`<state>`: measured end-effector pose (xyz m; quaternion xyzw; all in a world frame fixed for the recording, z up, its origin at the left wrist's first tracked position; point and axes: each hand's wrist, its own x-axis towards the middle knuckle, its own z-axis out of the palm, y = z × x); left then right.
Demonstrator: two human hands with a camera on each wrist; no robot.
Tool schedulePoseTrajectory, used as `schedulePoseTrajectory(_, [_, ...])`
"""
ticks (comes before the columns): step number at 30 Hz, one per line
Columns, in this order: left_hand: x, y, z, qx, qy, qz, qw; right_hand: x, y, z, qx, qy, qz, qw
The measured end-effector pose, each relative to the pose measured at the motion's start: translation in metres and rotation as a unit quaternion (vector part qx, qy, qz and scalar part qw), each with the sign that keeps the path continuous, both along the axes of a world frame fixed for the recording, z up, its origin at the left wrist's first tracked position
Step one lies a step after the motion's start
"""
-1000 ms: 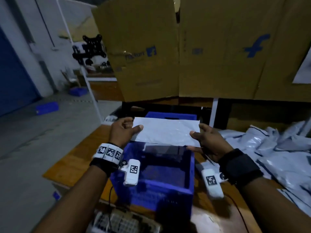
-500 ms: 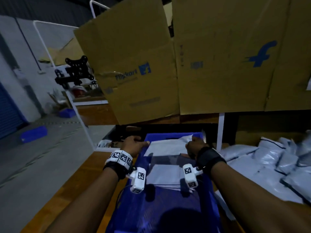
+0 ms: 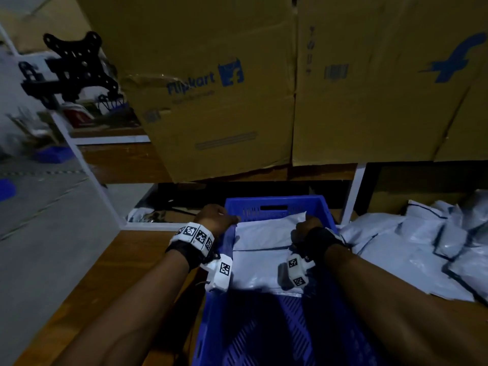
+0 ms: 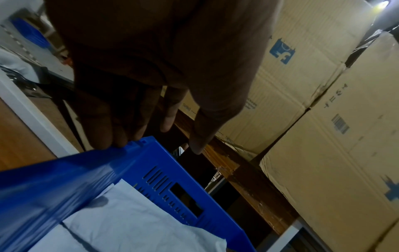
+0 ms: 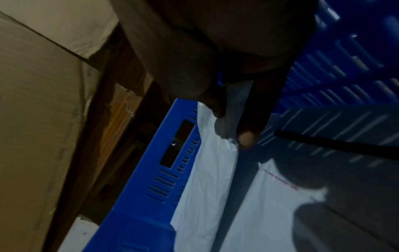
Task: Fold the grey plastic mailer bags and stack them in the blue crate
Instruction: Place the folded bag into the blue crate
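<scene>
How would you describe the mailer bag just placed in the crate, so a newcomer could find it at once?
Find the blue crate on the wooden table, below the cardboard boxes. Inside it, against the far wall, lies the folded mailer bag. Unlike the loose bags heaped to the right, the right hand pinches its corner.

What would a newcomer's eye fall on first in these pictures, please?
Probably the blue crate at centre, with pale grey mailer bags lying inside and both hands at its far end. Behind it loom big cardboard boxes, and a heap of loose bags lies to the right.
</scene>
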<state>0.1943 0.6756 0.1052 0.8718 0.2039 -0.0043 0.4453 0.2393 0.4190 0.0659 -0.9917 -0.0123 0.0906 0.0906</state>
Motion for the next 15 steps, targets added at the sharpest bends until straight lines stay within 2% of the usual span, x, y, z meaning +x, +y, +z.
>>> schedulePoseTrajectory(7, [0.002,0.008,0.006,-0.005,-0.001,-0.021,1.000,-0.003,0.007,-0.021,-0.045,0.054,0.038,0.997])
schedulePoseTrajectory(8, [0.003,0.009,0.007,-0.007,-0.001,-0.029,1.000,0.000,0.007,-0.025,0.017,0.075,0.004,0.997])
schedulePoseTrajectory(9, [0.004,0.010,0.007,-0.009,0.001,-0.035,0.999,0.005,0.006,-0.028,0.132,0.079,-0.073,0.985])
schedulePoseTrajectory(10, [0.006,0.011,0.008,-0.013,0.004,-0.040,0.999,0.011,0.004,-0.028,0.177,0.073,-0.110,0.975])
schedulePoseTrajectory(12, [0.007,0.011,0.009,-0.012,0.010,-0.044,0.999,0.021,-0.002,-0.034,0.197,0.043,-0.146,0.968])
schedulePoseTrajectory(15, [0.007,0.011,0.010,-0.010,0.015,-0.054,0.998,0.017,0.000,-0.039,0.265,0.030,-0.237,0.934])
